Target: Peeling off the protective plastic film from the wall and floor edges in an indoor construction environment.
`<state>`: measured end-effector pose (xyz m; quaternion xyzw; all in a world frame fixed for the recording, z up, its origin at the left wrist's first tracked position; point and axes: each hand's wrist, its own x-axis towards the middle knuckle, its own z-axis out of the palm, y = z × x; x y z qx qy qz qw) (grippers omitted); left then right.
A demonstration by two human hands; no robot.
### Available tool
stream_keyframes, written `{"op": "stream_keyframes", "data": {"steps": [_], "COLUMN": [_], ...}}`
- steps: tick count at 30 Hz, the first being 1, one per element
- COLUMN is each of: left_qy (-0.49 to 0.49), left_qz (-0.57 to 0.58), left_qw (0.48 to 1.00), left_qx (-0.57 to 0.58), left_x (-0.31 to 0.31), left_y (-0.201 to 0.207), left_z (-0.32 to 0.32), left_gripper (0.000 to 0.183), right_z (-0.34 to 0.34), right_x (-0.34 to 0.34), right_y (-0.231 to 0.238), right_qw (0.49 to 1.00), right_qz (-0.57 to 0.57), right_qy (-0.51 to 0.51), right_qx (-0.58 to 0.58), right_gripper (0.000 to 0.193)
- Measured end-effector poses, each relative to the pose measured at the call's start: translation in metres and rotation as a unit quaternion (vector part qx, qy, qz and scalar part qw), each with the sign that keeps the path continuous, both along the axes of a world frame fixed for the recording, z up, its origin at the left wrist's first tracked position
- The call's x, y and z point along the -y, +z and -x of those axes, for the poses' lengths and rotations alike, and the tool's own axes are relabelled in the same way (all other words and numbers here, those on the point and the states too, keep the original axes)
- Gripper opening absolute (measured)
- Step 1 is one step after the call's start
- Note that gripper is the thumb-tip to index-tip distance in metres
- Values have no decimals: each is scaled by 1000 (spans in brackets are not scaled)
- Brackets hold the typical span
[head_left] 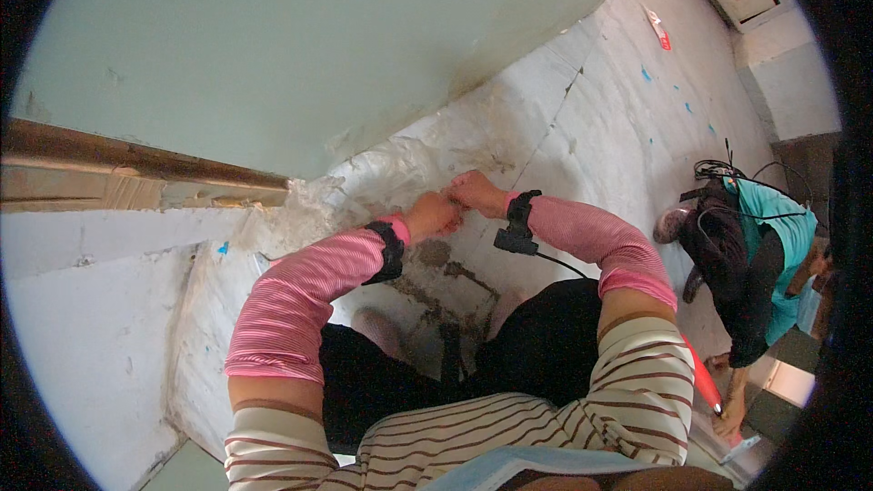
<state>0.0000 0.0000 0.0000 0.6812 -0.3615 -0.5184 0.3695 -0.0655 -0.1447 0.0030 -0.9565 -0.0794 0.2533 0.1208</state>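
Note:
My left hand (433,215) and my right hand (476,193) meet low over the floor, in front of the base of the pale green wall (291,45). The fingers of both are curled closed and nearly touching. What they pinch, if anything, is too small or hidden to make out. Crumpled clear plastic film (386,168) lies along the wall's foot, just beyond and to the left of my hands. Below them, dark dirt patches (432,253) stain the floor between my feet.
The pale stone floor (627,118) stretches to the right, with blue scraps and a red-and-white strip (658,29). A co-worker in a teal top (791,250) crouches at right, a hand near the floor. A worn wooden frame edge (136,173) runs along the left.

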Motion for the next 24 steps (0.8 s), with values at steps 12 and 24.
{"op": "stream_keyframes", "data": {"steps": [12, 24], "left_qy": [-72, -97], "left_qz": [22, 14], "left_qw": [990, 961], "left_qx": [123, 259], "left_x": [-10, -19], "left_y": [53, 40], "left_z": [-41, -55], "left_gripper": [20, 14], "right_z": [-73, -109], "right_x": [19, 8], "right_y": [66, 70], "right_qw": [657, 665], "right_qz": [-542, -540], "right_qy": [-524, -493], "right_qx": [-13, 156], "right_gripper": [21, 17]}}
